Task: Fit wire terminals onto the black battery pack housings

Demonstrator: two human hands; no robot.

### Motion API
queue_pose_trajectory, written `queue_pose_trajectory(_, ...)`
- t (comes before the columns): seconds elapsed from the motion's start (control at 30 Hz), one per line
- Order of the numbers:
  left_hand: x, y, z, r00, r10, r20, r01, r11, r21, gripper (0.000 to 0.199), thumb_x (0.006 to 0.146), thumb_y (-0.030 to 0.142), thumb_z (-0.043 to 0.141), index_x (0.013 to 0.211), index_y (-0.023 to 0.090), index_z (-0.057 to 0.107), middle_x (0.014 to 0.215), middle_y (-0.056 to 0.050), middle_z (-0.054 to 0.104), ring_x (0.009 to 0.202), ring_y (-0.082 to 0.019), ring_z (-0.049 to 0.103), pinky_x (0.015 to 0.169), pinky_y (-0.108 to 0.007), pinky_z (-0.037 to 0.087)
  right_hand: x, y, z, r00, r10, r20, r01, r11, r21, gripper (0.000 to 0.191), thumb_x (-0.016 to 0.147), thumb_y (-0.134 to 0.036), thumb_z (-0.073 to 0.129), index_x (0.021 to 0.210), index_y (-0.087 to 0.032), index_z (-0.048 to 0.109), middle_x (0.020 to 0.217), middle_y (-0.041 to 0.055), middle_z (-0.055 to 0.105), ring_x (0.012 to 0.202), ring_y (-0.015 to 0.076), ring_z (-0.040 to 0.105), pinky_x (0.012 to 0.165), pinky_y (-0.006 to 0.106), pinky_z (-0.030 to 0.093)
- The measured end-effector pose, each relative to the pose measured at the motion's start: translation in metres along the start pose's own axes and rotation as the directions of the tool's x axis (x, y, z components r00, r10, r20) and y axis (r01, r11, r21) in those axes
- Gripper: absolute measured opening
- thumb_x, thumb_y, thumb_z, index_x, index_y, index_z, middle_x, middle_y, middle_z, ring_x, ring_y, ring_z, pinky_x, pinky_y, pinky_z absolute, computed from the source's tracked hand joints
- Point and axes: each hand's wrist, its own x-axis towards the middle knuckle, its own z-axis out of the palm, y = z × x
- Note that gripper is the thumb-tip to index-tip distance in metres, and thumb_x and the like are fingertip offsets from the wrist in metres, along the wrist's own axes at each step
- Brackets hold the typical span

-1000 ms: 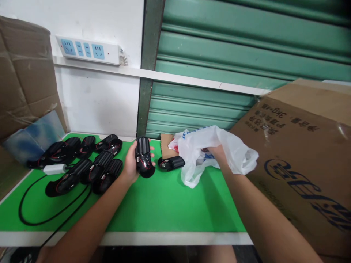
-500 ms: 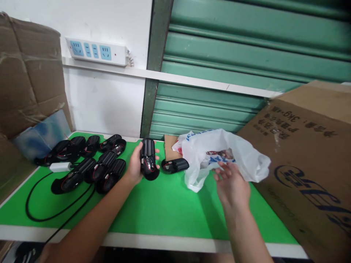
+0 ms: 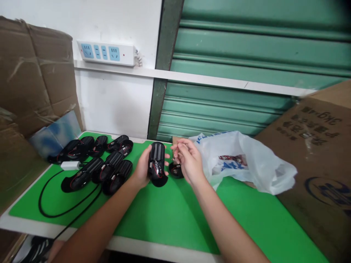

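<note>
My left hand (image 3: 142, 166) is wrapped round a black ribbed device (image 3: 157, 164) with thin red wires, held upright above the green mat. Just right of it, my right hand (image 3: 190, 160) has its fingers pinched together; a small thing shows at the fingertips, too small to name. Another black device (image 3: 176, 170) lies partly hidden behind my right hand. A white plastic bag (image 3: 257, 164) lies open to the right, with red and blue printed contents inside.
Several black devices (image 3: 109, 164) lie at the left of the green mat (image 3: 161, 219), beside a white connector (image 3: 70, 166) and black cable. Cardboard boxes stand at the left (image 3: 41, 73) and right (image 3: 309, 146). A power strip (image 3: 106, 53) is on the wall.
My right hand has moved left from the bag's opening to beside the held device, and its fingers have closed. The view has shifted, so the scene sits slightly differently.
</note>
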Motion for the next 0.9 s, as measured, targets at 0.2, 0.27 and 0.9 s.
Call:
queue_pose_trajectory(0.2, 0.001, 0.0, 0.002, 0.999, -0.003, -0.043, 0.004, 1.0, 0.021, 0.054, 0.108, 0.044, 0.036, 0.138, 0.009, 0.063, 0.094, -0.015, 0.08, 0.07, -0.023, 0.077, 0.055, -0.033, 0.066, -0.002, 0.029, -0.01, 0.997, -0.077, -0.019, 0.073, 0.981, -0.178, 0.029, 0.086, -0.049, 0.072, 0.098, -0.024, 0.065, 0.088, 0.0027, 0.076, 0.063, 0.0147, 0.059, 0.049, 0.025, 0.042)
queue_pose_trajectory(0.27, 0.001, 0.0, 0.003, 0.998, 0.011, -0.063, -0.009, 0.999, 0.045, 0.054, 0.109, 0.043, 0.034, 0.137, 0.008, 0.064, 0.095, -0.016, 0.08, 0.07, -0.023, 0.077, 0.054, -0.032, 0.065, -0.009, 0.03, -0.016, 0.99, -0.139, -0.009, 0.132, 0.957, -0.259, 0.024, 0.087, -0.043, 0.072, 0.1, -0.024, 0.066, 0.092, 0.004, 0.077, 0.073, 0.0172, 0.065, 0.058, 0.028, 0.049)
queue_pose_trajectory(0.9, -0.006, -0.003, 0.0, 0.989, -0.146, 0.007, 0.135, 0.933, 0.335, 0.059, 0.103, 0.052, 0.049, 0.134, 0.008, 0.072, 0.083, -0.017, 0.082, 0.051, -0.023, 0.074, 0.047, -0.028, 0.059, -0.008, 0.014, -0.023, 0.984, -0.078, -0.158, 0.071, 0.996, -0.048, 0.033, 0.079, -0.044, 0.078, 0.097, -0.025, 0.058, 0.085, 0.0004, 0.075, 0.057, 0.0122, 0.057, 0.044, 0.022, 0.04)
